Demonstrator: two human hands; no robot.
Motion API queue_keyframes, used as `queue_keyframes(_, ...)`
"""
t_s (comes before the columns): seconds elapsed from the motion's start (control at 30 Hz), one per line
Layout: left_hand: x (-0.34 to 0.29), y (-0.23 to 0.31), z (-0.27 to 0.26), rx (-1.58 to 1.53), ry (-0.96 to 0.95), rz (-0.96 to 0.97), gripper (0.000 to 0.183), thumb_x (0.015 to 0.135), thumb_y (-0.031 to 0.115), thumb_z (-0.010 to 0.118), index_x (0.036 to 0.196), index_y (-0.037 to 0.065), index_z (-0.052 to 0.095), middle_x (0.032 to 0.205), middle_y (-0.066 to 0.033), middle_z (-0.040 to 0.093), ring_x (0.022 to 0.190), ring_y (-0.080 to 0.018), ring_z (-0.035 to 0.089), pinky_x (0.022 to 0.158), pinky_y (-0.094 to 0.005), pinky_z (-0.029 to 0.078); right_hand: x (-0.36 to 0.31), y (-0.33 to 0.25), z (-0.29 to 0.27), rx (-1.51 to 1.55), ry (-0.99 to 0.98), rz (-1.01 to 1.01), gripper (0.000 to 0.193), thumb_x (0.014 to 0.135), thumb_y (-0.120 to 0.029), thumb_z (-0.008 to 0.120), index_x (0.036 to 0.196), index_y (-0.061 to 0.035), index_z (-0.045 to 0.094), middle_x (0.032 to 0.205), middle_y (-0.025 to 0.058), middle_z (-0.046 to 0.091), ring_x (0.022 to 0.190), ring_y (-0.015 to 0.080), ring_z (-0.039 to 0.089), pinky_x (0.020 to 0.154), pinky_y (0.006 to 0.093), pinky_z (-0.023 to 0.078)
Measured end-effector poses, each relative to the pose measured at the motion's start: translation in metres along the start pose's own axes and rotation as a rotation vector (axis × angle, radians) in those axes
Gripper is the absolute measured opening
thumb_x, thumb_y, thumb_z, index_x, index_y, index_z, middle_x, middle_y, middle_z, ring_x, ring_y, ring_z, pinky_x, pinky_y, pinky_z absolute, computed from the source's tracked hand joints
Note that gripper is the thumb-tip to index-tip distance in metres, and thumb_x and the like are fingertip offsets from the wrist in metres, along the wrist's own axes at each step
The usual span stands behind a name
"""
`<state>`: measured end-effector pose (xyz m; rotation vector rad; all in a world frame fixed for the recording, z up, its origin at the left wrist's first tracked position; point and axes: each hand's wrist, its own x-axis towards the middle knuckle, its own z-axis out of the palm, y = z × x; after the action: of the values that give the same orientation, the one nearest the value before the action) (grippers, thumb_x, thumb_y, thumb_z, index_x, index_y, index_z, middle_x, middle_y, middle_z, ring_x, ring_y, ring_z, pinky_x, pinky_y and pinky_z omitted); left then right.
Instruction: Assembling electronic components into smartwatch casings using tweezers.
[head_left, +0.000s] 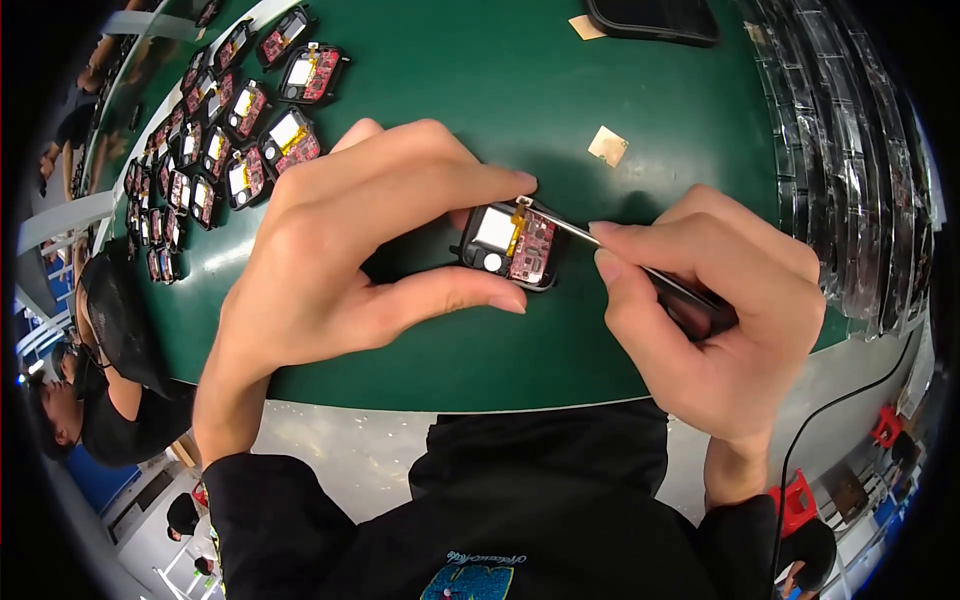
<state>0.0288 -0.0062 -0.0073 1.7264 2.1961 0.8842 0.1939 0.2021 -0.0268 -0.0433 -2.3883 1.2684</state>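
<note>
A small black device housing stands over the green table, its inside facing up. In it sit a red circuit board, a white rectangular part, a round white part and a yellow flex strip. My left hand steadies the housing, forefinger at its far edge and thumb at the near side. My right hand is closed around slim tweezers, dark toward the grip. Their metal tip meets a tiny white piece at the strip's far end; whether it is pinched, I cannot tell.
Many similar open housings lie grouped at the far left. Beyond my hands are a small gold square and a dark phone-like object. Stacked clear plastic trays line the right side. Other people sit to the left.
</note>
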Motion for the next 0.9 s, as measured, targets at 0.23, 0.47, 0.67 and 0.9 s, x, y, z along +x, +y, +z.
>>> queue_keyframes(0.23, -0.002, 0.001, 0.004, -0.003, 0.036, -0.042, 0.068, 0.064, 0.04, 0.102, 0.115, 0.001, 0.079, 0.089, -0.0043, 0.071, 0.069, -0.0161, 0.05, 0.064, -0.0302, 0.04, -0.004, 0.0, 0.001, -0.053, 0.059, -0.063, 0.025, 0.072, 0.011, 0.081, 0.095, 0.0025, 0.083, 0.072, 0.0026, 0.064, 0.052, 0.0052, 0.046, 0.049, 0.0234, 0.029)
queue_keyframes(0.47, -0.001, 0.003, 0.002, 0.011, 0.038, -0.074, 0.065, 0.064, 0.039, 0.102, 0.112, 0.001, 0.079, 0.089, -0.004, 0.071, 0.068, -0.016, 0.05, 0.063, -0.0299, 0.039, -0.004, 0.001, 0.004, -0.114, 0.065, -0.137, 0.034, 0.069, 0.012, 0.084, 0.101, 0.0006, 0.086, 0.076, 0.0013, 0.064, 0.052, 0.0054, 0.042, 0.047, 0.0251, 0.027)
queue_keyframes(0.67, 0.0, 0.0, 0.002, -0.005, 0.029, -0.066, 0.066, 0.064, 0.04, 0.101, 0.112, 0.001, 0.079, 0.089, -0.0046, 0.071, 0.068, -0.0157, 0.049, 0.063, -0.0292, 0.038, -0.004, 0.01, 0.012, -0.081, 0.121, -0.217, 0.033, 0.072, 0.014, 0.084, 0.102, 0.0014, 0.086, 0.076, 0.0024, 0.064, 0.053, 0.0065, 0.048, 0.047, 0.0262, 0.032)
queue_keyframes(0.9, 0.001, -0.018, -0.007, -0.159, -0.055, 0.006, 0.073, 0.065, 0.049, 0.099, 0.114, -0.002, 0.081, 0.097, -0.0065, 0.077, 0.067, -0.012, 0.048, 0.064, -0.0281, 0.039, -0.001, -0.001, -0.004, 0.015, -0.02, -0.029, 0.028, 0.078, 0.014, 0.081, 0.103, 0.0028, 0.085, 0.076, 0.0041, 0.068, 0.055, 0.0047, 0.049, 0.048, 0.0232, 0.031)
